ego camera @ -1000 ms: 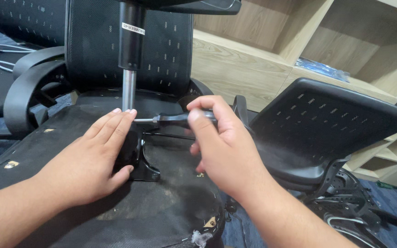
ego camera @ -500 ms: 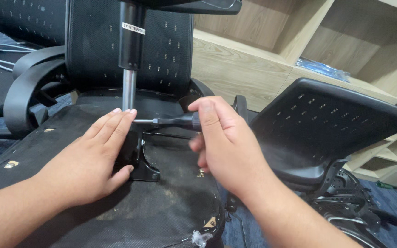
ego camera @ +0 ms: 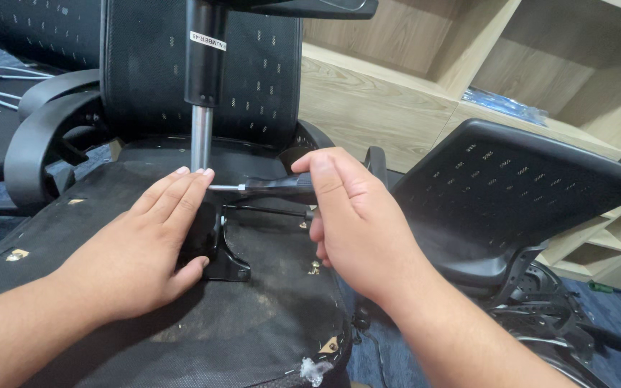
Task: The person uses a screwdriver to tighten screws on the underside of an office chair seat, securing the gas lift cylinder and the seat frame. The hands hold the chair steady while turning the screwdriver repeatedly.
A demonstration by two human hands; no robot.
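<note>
An office chair lies upturned, its black fabric seat underside [ego camera: 253,323] facing me. From the black metal mechanism plate [ego camera: 228,266] at its middle rises a gas lift cylinder [ego camera: 202,108], chrome below and black above. My left hand [ego camera: 138,248] lies flat over the mechanism, fingertips next to the chrome rod. My right hand [ego camera: 346,219] grips the black handle of a screwdriver [ego camera: 267,187], held level, its metal shaft pointing left to the base of the rod by my left fingertips.
A black mesh chair back [ego camera: 253,72] with curved armrests [ego camera: 34,144] stands behind. Another upturned mesh seat [ego camera: 519,187] lies to the right over a chair base [ego camera: 540,323]. Light wooden shelves [ego camera: 411,93] fill the back right, with a blue packet [ego camera: 504,106] on one.
My right hand has turned on the screwdriver handle and shifted its grip a little; the shaft stays at the rod's base. My left hand has not moved.
</note>
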